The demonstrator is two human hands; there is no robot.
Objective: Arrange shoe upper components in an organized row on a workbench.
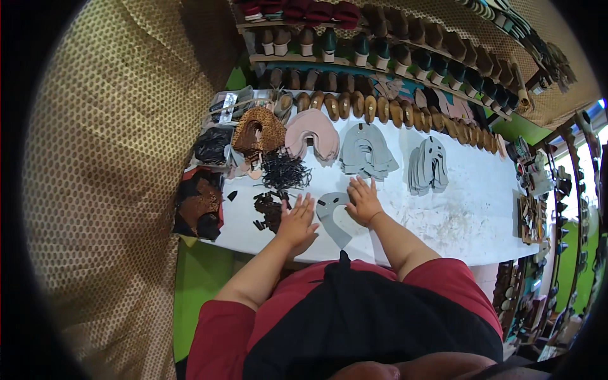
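Observation:
A grey horseshoe-shaped shoe-upper piece with small dark marks near its top lies on the white table between my hands. My left hand is at its left side, fingers stretched out, next to a heap of small dark brown strips. Over the piece's right arm rests my right hand, fingers extended and flat, hiding part of it. Beyond my hands are a pile of thin black strips, a stack of grey uppers and a narrower grey stack.
Pink uppers and leopard-print uppers sit at the back left. Brown shoe lasts line the table's far edge, below shelves of heeled shoes. Tools stand at the right end. A patterned curtain hangs on the left.

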